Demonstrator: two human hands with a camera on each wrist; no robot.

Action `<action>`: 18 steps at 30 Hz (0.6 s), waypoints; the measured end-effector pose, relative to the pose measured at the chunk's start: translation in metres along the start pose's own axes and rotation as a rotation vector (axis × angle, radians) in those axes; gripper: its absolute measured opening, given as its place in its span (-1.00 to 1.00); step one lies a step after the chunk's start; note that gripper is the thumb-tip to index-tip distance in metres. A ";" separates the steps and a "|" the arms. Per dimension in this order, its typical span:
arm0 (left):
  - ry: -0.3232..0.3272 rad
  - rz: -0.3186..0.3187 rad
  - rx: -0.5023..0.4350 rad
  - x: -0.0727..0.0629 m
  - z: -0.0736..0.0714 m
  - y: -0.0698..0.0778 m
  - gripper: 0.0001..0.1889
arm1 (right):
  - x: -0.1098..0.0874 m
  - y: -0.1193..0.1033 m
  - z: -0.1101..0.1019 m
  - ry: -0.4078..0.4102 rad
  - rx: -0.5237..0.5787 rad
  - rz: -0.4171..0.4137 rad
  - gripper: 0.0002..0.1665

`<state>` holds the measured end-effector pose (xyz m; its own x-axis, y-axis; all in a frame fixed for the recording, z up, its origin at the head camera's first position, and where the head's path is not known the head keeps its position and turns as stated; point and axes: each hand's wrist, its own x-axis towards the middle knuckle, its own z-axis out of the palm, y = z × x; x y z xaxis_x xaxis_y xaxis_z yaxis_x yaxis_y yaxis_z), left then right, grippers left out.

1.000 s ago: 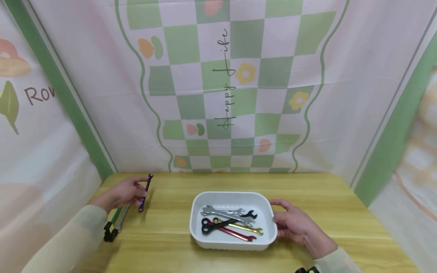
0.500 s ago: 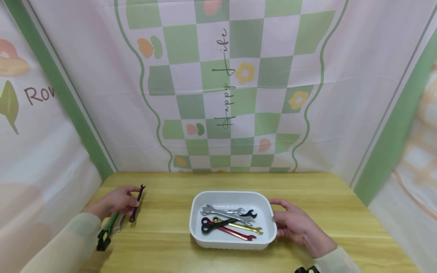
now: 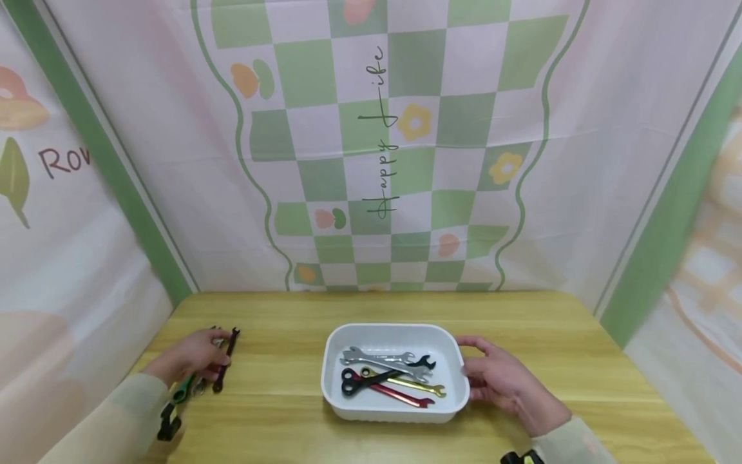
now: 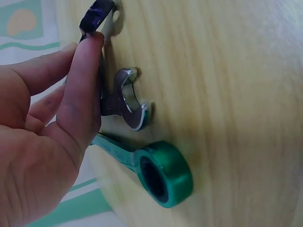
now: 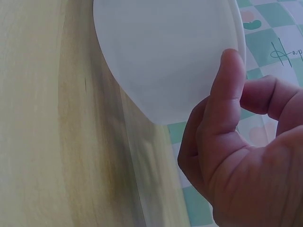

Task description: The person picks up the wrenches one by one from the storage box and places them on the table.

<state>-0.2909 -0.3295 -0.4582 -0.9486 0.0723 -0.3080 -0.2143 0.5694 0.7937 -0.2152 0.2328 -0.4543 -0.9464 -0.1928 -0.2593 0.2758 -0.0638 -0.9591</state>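
Observation:
Thumb and fingers of my left hand [image 3: 194, 354] pinch a dark purple wrench [image 3: 232, 344] at the table's left side, close over the tabletop. In the left wrist view one end of this purple wrench [image 4: 96, 16] shows past the fingertips. Right beside it lie a silver open-end wrench [image 4: 124, 101] and a green wrench [image 4: 164, 174] with a ring end, both partly hidden under the hand. My right hand [image 3: 501, 380] rests its bent fingers against the outer right wall of a white tray [image 3: 394, 416]; the right wrist view shows a fingertip [image 5: 232, 59] on that wall.
Inside the tray lie two silver wrenches [image 3: 382, 359], a black wrench [image 3: 371, 381], a gold wrench [image 3: 417, 385] and a red wrench [image 3: 406, 396], crossing one another. A patterned cloth [image 3: 377, 161] hangs behind the wooden table [image 3: 278, 386].
My left hand has moved left, down and nearer with the purple wrench, bringing it beside the silver and green ones. The right hand and tray have stayed in place.

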 end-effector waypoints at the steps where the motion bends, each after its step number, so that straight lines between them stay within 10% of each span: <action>1: 0.008 -0.002 0.004 0.000 0.000 0.000 -0.31 | 0.000 0.000 0.000 -0.001 0.000 -0.001 -0.07; 18: 0.083 -0.057 0.203 -0.007 0.007 0.016 -0.46 | -0.001 -0.001 0.001 -0.002 -0.023 -0.004 -0.07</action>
<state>-0.2857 -0.3156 -0.4470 -0.9540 -0.0276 -0.2985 -0.2249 0.7242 0.6519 -0.2148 0.2324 -0.4534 -0.9470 -0.1946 -0.2557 0.2685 -0.0421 -0.9624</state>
